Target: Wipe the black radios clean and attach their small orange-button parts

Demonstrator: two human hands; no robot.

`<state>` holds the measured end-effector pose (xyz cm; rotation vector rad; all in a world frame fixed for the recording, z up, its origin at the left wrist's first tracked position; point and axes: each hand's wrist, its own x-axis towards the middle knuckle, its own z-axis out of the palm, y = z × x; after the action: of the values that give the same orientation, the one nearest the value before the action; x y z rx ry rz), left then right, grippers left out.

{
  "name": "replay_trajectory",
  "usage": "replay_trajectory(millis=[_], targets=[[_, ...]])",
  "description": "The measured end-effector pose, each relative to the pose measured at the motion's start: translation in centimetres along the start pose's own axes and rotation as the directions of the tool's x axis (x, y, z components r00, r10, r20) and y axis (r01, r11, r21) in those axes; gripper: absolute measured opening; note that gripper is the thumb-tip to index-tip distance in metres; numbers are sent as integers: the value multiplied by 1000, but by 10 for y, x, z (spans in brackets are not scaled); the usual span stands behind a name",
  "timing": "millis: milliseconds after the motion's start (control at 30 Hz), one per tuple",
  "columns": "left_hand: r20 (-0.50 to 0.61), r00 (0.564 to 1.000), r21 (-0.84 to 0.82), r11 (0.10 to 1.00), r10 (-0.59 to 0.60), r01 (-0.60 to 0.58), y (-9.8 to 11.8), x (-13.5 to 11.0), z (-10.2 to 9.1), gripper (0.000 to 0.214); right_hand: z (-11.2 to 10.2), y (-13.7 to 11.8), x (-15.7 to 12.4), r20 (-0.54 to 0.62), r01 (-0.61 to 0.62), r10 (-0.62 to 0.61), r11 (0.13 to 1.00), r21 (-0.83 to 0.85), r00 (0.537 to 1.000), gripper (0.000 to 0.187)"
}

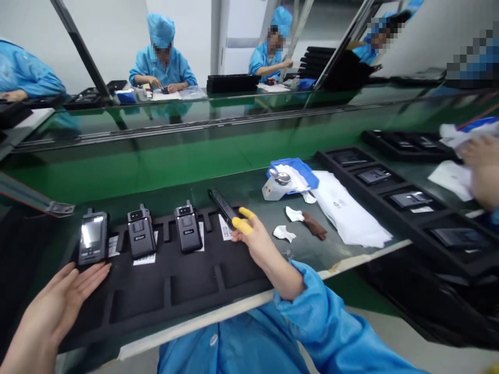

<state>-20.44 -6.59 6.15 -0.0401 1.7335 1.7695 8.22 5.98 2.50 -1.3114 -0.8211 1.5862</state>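
My right hand point(257, 241), with yellow finger cots on two fingers, grips a black two-way radio point(224, 205) by its near end. This radio is turned on its side and tilted over the right end of a black foam tray point(140, 306). Palm up and fingers stretched out, my left hand point(64, 296) is at the bottom edge of another radio point(92, 236), whose screen faces up; whether they touch I cannot tell. Between the hands, two radios, a left one point(141, 232) and a right one point(188, 228), lie back side up in the tray, with white labels partly under them.
Right of the tray are a blue bin point(307, 174) with white wipes, a small white dispenser point(275, 188), crumpled scraps point(284, 234) and white sheets point(343, 213). Another tray point(413, 208) holds several devices. A blurred hand point(483, 166) shows at far right; co-workers point(161, 62) sit beyond the green partition.
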Motion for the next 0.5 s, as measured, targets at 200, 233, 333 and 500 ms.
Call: replay_trajectory(millis=[200, 233, 333, 500], targets=[[-14, 977, 308, 931, 211, -196, -7, -2, -12, 30, 12, 3, 6, 138, -222, 198, 957, 185, 970, 19], [5, 961, 364, 895, 275, -258, -10, 1, -16, 32, 10, 3, 5, 137, -241, 216, 951, 194, 967, 19], [124, 902, 513, 751, 414, -416, -22, 9, -18, 48, 3, 2, -3, 96, -240, 225, 951, 193, 969, 15], [472, 736, 719, 272, 485, -640, -44, 4, 11, 68, -1, 6, -12, 25, -191, 189, 979, 69, 982, 38]])
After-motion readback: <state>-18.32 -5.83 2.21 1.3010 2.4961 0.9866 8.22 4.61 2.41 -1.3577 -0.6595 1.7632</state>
